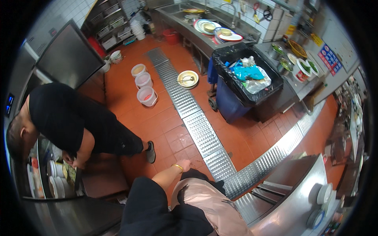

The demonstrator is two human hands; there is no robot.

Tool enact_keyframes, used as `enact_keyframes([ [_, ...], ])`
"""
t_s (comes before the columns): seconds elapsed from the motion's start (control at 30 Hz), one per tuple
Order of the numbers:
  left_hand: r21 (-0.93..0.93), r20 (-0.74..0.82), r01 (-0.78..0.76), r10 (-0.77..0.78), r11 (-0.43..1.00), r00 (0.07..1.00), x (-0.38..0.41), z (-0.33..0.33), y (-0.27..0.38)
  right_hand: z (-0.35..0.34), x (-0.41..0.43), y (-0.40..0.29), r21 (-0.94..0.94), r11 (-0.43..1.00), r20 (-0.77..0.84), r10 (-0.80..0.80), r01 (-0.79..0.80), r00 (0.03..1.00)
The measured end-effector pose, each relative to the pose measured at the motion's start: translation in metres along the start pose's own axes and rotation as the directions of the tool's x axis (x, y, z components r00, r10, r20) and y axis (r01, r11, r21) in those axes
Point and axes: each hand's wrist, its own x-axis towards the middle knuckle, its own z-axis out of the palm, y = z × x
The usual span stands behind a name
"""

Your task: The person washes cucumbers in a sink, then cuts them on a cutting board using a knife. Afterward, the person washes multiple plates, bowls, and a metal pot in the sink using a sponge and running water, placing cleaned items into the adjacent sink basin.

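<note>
My left hand [185, 165], with a gold bracelet at its wrist, hangs in front of my pinkish apron [203, 191]. Its fingers are too small and partly hidden to tell if they are apart, and nothing shows in it. Out of view is my right hand. Before me a slotted metal drain cover [200, 132] runs across the red tile floor [174, 129]. A bowl [187, 77] with a ladle in it sits on or beside that strip. Left of it stand three translucent plastic buckets, the nearest bucket [146, 96] holding something reddish.
At left a co-worker [68, 118] bends over an open refrigerated compartment with tubs [57, 185]. A blue wheeled bin [233, 100] lined with black plastic holds rubbish. Behind it a steel sink [180, 29] carries stacked plates [203, 26]. A steel counter [289, 203] curves at right.
</note>
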Motion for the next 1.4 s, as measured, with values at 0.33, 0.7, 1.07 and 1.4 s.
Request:
enact_keyframes([
  [0.33, -0.175, 0.015, 0.321, -0.323, 0.931, 0.946, -0.077, 0.077, -0.002, -0.126, 0.191, -0.063, -0.196, 0.978, 0.162, -0.047, 0.079, 0.986],
  [0.7, -0.470, 0.096, 0.559, -0.590, 0.683, 0.802, -0.130, 0.143, -0.019, -0.122, 0.373, -0.202, -0.513, 0.764, 0.380, -0.205, 0.390, 0.902],
  [1.07, -0.670, -0.021, 0.506, -0.696, 0.543, 0.718, -0.103, 0.058, -0.127, -0.027, 0.462, -0.347, -0.400, 0.868, 0.481, -0.076, 0.296, 0.874],
  [1.4, -0.777, -0.223, 0.278, -0.660, 0.565, 0.717, 0.002, -0.122, -0.210, 0.006, 0.507, -0.569, -0.392, 0.849, 0.479, -0.140, 0.354, 0.866],
])
